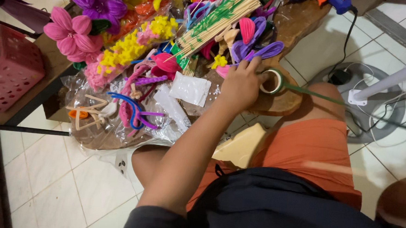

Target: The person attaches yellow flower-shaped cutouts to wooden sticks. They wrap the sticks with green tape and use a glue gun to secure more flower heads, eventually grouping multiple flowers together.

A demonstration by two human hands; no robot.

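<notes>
Roll of green floral tape (272, 81) on edge of wooden worktop (282, 102), pinched by left hand (241, 86); green strip (315, 94) pulled rightward, taut. Right hand out of view. Purple pipe-cleaner petals (257, 50) just above fingers. Risk: strip likely snaps or sticks to itself if tugged harder.
</notes>
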